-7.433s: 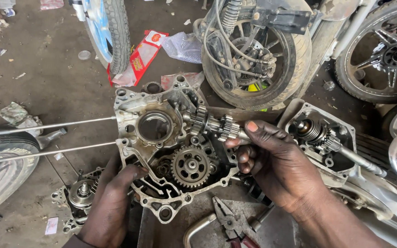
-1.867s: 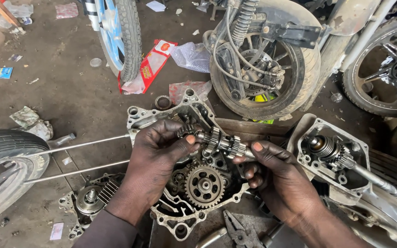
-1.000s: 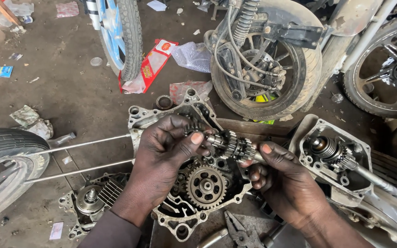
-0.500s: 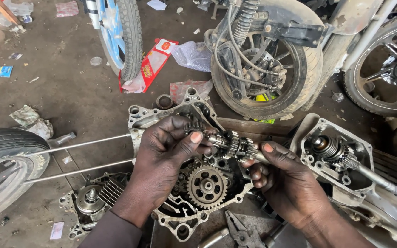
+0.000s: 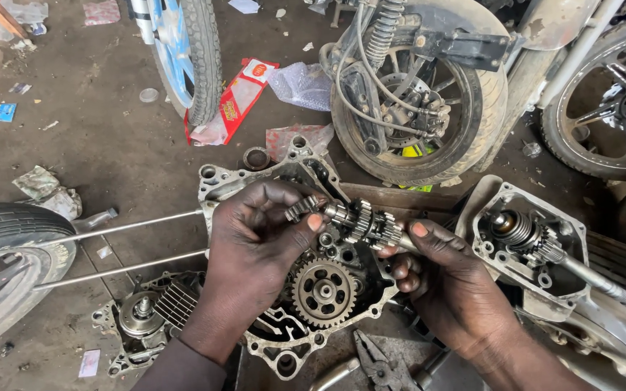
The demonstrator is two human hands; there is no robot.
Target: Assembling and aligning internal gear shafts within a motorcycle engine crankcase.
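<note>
My right hand [image 5: 443, 282] grips one end of a steel gear shaft [image 5: 360, 219] carrying several small gears, held level above an open engine crankcase [image 5: 295, 344]. My left hand [image 5: 259, 246] pinches the small gear at the shaft's other end between thumb and fingers. A large toothed gear [image 5: 324, 292] sits inside the case just below both hands. Two long studs [image 5: 121, 228] stick out of the case to the left.
A second case half [image 5: 527, 239] with a shaft lies to the right. Pliers [image 5: 374, 362] lie at the bottom. A cylinder part [image 5: 143, 322] sits at lower left. Motorcycle wheels [image 5: 414, 94] and tyres [image 5: 9, 261] ring the dirty floor, with red packaging [image 5: 233, 101] behind.
My left hand came off the case's lower left and up onto the gear shaft's end. The shaft stays held over the case, with only small shifts in the last second.
</note>
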